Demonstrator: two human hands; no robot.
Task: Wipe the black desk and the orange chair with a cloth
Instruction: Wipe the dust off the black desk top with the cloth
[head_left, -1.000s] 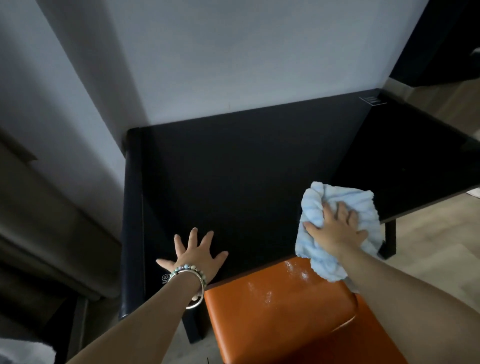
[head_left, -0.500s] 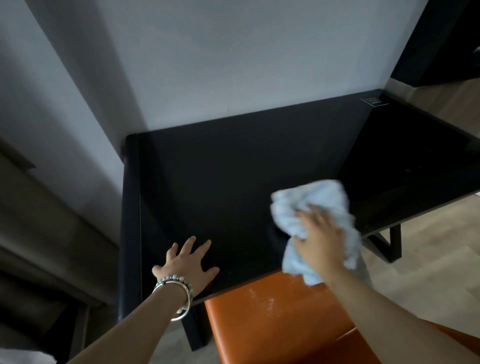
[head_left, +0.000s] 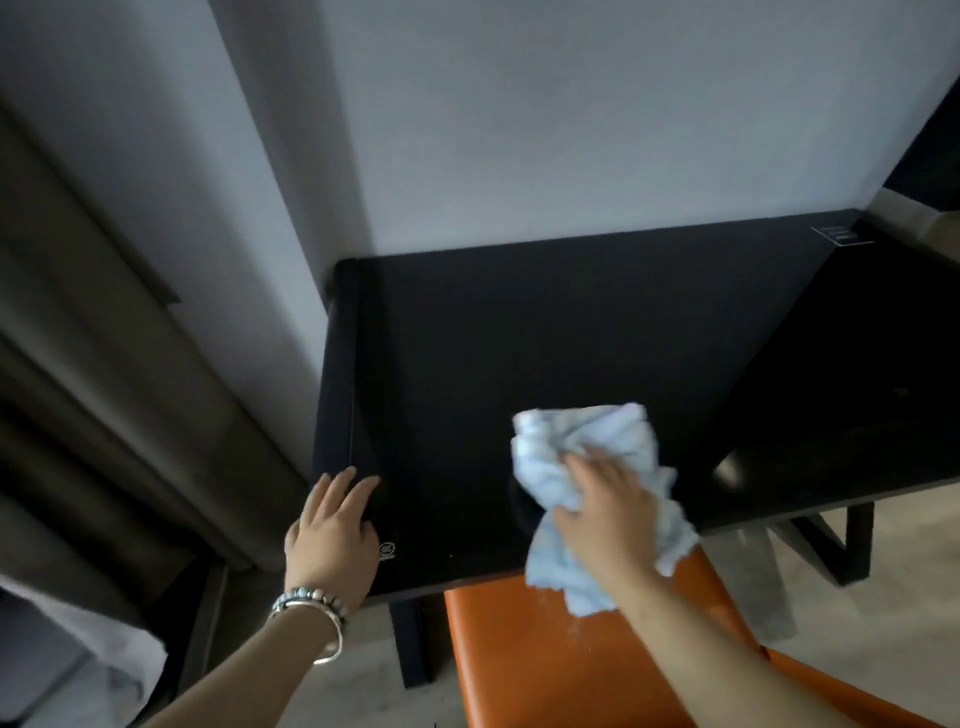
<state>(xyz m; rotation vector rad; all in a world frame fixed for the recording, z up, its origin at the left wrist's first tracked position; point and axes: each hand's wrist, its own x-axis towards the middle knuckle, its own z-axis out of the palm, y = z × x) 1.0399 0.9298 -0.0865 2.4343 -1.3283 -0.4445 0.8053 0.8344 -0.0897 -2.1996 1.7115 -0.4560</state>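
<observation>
The black desk (head_left: 545, 332) stands against a grey wall and fills the middle of the head view. A crumpled light blue cloth (head_left: 582, 447) lies on the desk near its front edge and hangs over it. My right hand (head_left: 608, 514) presses down on the cloth, fingers spread over it. My left hand (head_left: 332, 530) rests flat on the desk's front left corner, fingers straight, with bracelets at the wrist. The orange chair (head_left: 519, 665) is tucked under the front edge, with pale specks on its seat.
Grey-brown curtains (head_left: 104, 389) hang at the left beside the desk. The desk's black legs (head_left: 413, 644) stand on a pale floor, one next to the chair. A white label (head_left: 841, 234) sits at the desk's far right corner. Something pale (head_left: 114, 654) lies at the lower left.
My right hand has slid the cloth leftward across the desk's front. My left hand has shifted left toward the corner, its fingers drawn closer together. The view has moved left.
</observation>
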